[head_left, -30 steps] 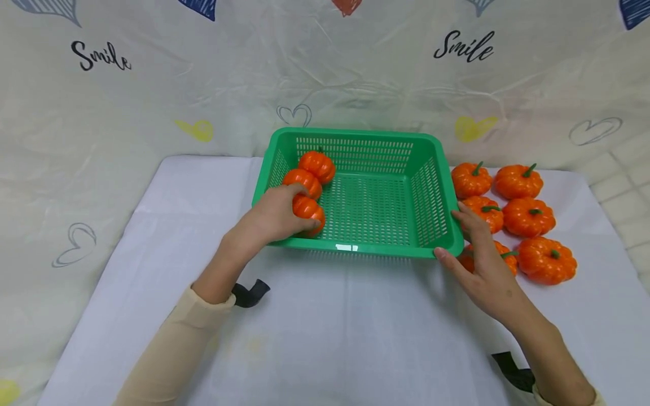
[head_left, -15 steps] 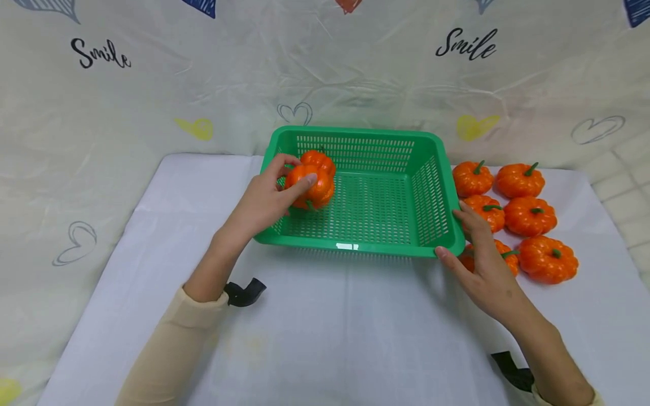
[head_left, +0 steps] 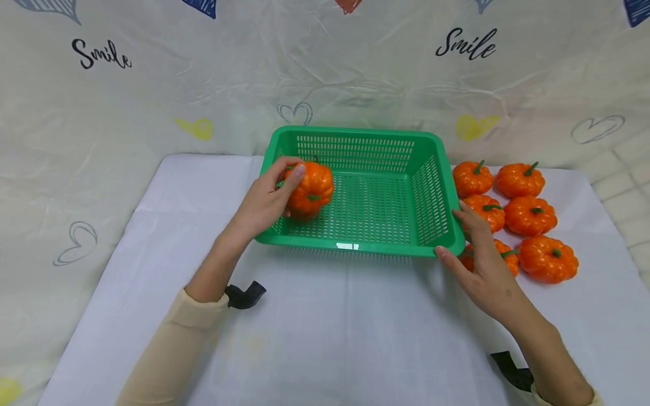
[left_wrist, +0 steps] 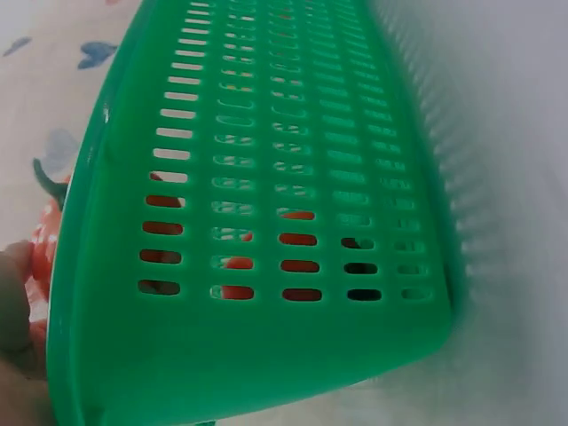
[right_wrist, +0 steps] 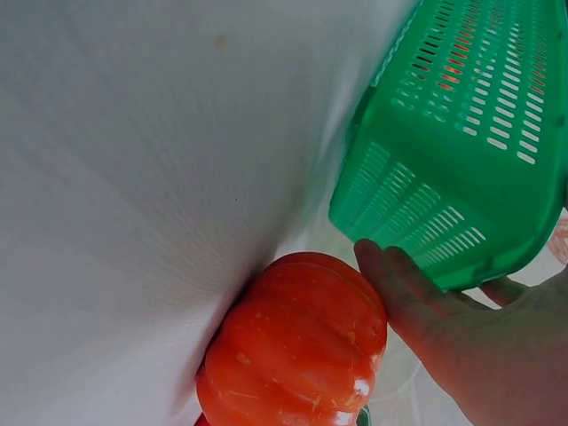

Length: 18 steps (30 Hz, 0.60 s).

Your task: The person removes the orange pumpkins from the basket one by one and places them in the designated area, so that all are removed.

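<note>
An orange toy pumpkin (head_left: 313, 189) with a green stem is held by my left hand (head_left: 266, 197), thumb on top and fingers at its left side, inside the left end of a green plastic basket (head_left: 355, 248). It hides most of whatever orange lies beneath it. Through the slots in the left wrist view, orange and dark patches show behind the basket wall (left_wrist: 240, 346). My right hand (head_left: 482, 276) grips the basket's front right corner, thumb at the front and fingers along the right side. In the right wrist view a pumpkin (right_wrist: 293, 346) lies right beside those fingers.
Several more pumpkins stand in two columns right of the basket, among them a near one (head_left: 548, 259) and a far one (head_left: 519, 179). The right hand partly covers the left column. A printed plastic sheet (head_left: 355, 73) rises behind the white-covered table (head_left: 325, 321).
My left hand has moved from the basket's front left corner back and up, bringing a pumpkin over the others and tilting its stem toward the front. Right hand and basket stay put.
</note>
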Tool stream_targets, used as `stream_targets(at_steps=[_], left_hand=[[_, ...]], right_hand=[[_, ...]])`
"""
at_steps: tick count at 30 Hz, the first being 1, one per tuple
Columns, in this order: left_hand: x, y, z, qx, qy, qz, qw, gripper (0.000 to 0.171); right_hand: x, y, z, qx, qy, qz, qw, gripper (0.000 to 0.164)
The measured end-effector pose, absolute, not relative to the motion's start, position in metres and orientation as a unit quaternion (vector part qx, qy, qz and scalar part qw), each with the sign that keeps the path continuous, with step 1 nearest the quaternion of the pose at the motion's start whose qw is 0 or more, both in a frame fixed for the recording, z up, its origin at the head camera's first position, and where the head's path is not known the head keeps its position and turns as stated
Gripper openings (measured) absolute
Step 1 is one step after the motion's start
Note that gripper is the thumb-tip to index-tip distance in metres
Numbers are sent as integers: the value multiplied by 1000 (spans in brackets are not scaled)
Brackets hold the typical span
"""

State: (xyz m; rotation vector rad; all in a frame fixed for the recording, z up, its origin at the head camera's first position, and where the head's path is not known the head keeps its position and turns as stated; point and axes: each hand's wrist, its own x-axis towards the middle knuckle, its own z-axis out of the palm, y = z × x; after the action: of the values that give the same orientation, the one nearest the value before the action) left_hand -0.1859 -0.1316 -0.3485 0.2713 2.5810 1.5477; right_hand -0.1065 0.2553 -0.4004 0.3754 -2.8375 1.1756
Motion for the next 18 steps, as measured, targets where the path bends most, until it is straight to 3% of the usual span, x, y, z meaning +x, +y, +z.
stream_targets(at_steps=[10,18], left_hand=[[-189,-135,-351,106,809,573,70,47],[-188,-134,-352,111,727,653,179,46]], right_hand=[[-107,254,-402,126,-912,390,29,84],[-105,254,-405,126,-910,394,30,84]])
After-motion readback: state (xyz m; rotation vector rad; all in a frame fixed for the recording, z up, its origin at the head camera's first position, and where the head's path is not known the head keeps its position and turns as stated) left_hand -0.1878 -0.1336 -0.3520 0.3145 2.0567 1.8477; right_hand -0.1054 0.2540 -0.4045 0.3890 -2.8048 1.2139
